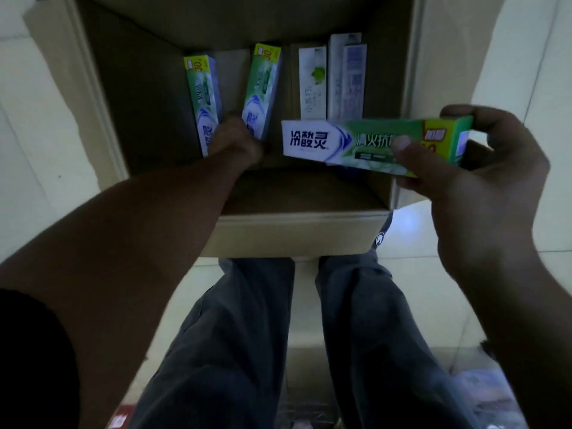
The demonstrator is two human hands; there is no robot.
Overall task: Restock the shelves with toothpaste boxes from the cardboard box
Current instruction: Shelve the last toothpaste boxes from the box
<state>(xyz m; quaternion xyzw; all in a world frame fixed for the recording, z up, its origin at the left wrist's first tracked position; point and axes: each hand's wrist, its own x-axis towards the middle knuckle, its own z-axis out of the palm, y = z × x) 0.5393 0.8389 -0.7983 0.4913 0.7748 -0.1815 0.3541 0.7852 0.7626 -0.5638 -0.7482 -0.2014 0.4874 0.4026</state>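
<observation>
Looked straight down into an open carton (303,233) set on a pale tiled floor (46,134), just ahead of legs in grey trousers (241,335).

Gripped in the right hand (483,181): one green-and-white toothpaste box, the held box (349,140), kept level and crosswise over the carton's near right part, above the contents. Pinched near its green-and-yellow end, with thumb (402,147) pressed on the printed front and fingers (458,111) curled over the top edge and behind. White end pointed toward the left arm.

Reached down inside the carton with the left hand (235,140), placed at the near ends of two more green boxes: left box (202,97) and middle box (263,88). Both ran lengthwise away from the viewer, yellow ends farthest, splayed a little apart. Could not tell whether propped upright or lying flat. Hand overlapped the near ends of both. Blurred and seen from the back, so could not tell whether the fingers were clenched, released or closed round either box.

Ranged to the right of these, toward the far wall: three white boxes (312,82), close side by side, their near ends hidden behind the held box. Bare cardboard seen between middle box and white boxes.
</observation>
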